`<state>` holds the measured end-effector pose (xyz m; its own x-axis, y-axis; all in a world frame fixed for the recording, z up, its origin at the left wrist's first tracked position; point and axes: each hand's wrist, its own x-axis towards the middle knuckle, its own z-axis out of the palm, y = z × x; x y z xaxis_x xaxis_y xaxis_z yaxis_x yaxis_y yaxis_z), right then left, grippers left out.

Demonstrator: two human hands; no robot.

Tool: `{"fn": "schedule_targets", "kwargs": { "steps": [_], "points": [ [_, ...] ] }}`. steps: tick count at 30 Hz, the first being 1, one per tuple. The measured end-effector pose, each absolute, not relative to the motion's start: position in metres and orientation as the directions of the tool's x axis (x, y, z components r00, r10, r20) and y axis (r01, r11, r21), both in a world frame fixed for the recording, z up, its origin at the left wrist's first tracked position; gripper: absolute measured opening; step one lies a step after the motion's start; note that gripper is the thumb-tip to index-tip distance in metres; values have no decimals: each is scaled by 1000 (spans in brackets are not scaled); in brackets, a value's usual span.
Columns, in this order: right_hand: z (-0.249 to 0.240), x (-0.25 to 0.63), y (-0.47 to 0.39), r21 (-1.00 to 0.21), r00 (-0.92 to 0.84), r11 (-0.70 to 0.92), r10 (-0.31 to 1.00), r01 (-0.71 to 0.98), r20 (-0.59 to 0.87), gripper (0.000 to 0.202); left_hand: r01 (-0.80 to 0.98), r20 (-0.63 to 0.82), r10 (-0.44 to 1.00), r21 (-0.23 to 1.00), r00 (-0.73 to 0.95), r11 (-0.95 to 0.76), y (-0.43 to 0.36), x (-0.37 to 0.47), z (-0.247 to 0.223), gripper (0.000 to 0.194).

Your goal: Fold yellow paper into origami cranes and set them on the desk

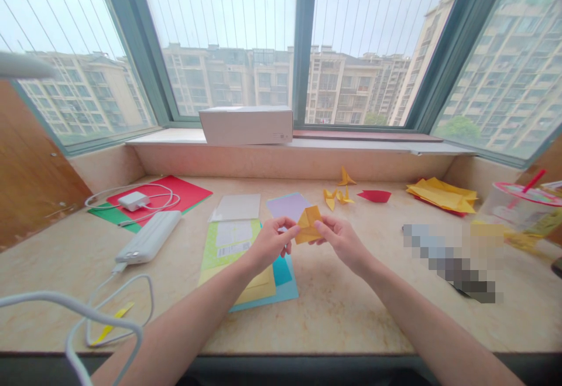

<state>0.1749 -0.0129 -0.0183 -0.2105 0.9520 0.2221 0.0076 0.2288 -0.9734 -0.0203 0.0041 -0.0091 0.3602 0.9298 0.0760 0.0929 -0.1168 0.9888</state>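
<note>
Between my two hands, raised over the counter, is a small folded piece of orange-yellow paper with creases across its face. My left hand pinches its left edge between thumb and fingers. On the other side, my right hand grips the right edge, thumb in front and fingers partly hidden behind. Just beyond the hands lie several folded yellow paper shapes and a red folded paper piece. A lilac sheet and a stack of coloured paper lie near my left hand.
To the left are a white power bank, a charger with cables, and red paper over green. Yellow sheets and a plastic cup stand right, near a blurred-out object. A white box rests on the sill.
</note>
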Motion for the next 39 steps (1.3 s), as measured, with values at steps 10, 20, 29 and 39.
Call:
{"fn": "schedule_targets", "kwargs": {
  "steps": [10,20,29,39],
  "points": [
    [-20,176,-13,-966,-198,255,950,41,242,30,142,88,893,976,442,-167,3,-20,-14,35],
    [-13,172,-17,-969,-192,249,950,-3,245,30,151,70,887,976,457,-155,3,-20,-14,39],
    [-15,173,-15,-970,-200,242,949,-29,243,30,162,64,885,974,461,-155,3,-20,-13,39],
    [-12,172,-16,-974,-172,225,959,-15,224,32,156,71,883,975,465,-160,2,-20,-10,35]
  ]
}}
